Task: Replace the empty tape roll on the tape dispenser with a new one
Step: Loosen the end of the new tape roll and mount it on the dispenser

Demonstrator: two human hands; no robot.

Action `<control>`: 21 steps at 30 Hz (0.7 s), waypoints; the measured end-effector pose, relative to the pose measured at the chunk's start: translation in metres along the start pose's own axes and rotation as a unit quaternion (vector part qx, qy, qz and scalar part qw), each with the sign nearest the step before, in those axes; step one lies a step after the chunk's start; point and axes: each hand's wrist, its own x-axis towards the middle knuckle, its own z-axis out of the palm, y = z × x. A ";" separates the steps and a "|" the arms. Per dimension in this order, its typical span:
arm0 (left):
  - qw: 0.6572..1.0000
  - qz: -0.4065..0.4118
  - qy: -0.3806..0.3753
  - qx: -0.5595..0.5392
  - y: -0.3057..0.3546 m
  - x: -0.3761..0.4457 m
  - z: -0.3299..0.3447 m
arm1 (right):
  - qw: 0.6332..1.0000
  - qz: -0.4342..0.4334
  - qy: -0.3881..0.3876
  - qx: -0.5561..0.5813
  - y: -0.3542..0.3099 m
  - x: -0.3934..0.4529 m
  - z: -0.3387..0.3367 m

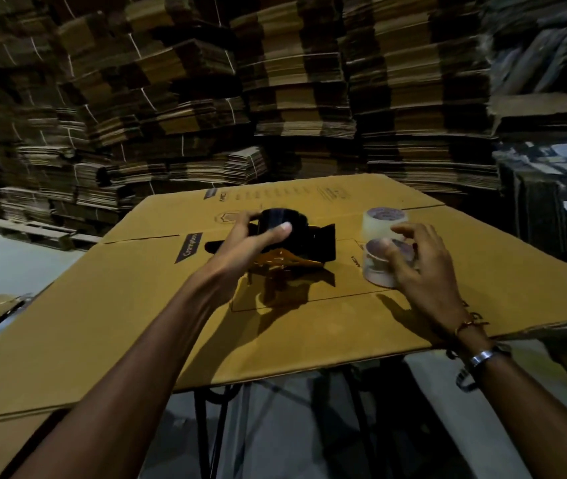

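A black tape dispenser (313,242) with an amber plastic part lies in the middle of a flattened cardboard box (137,326). My left hand (251,236) grips its round black hub from above, thumb on the near side. To the right stand two clear tape rolls. My right hand (420,264) rests its fingers on the near tape roll (377,267), wrapped around its right side. The far tape roll (379,219) stands just behind it, untouched.
The cardboard sheet lies over a stand with dark legs (213,426) below its near edge. Tall stacks of flattened cartons (275,81) wall in the back. Shelving with boxes (551,167) stands on the right, wooden pallets (33,233) at the left.
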 end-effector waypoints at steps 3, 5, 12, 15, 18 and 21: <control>0.999 0.021 -0.028 -0.010 -0.017 0.000 0.000 | 0.990 0.090 0.065 0.086 0.009 0.004 -0.006; 0.999 0.027 -0.026 -0.001 -0.029 0.003 0.001 | 0.978 0.143 0.088 0.125 0.015 0.008 -0.009; 0.993 0.067 -0.014 0.092 -0.048 0.015 0.012 | 0.950 0.267 0.077 0.142 0.056 0.042 -0.014; 0.982 0.084 -0.017 0.170 -0.057 0.020 0.013 | 0.942 0.297 0.049 0.149 0.067 0.055 -0.012; 0.936 0.139 0.052 0.319 -0.059 0.024 0.028 | 0.939 0.310 0.017 0.146 0.076 0.066 -0.007; 0.835 0.302 0.120 0.445 -0.047 0.015 0.063 | 0.925 0.340 -0.038 0.164 0.077 0.076 -0.002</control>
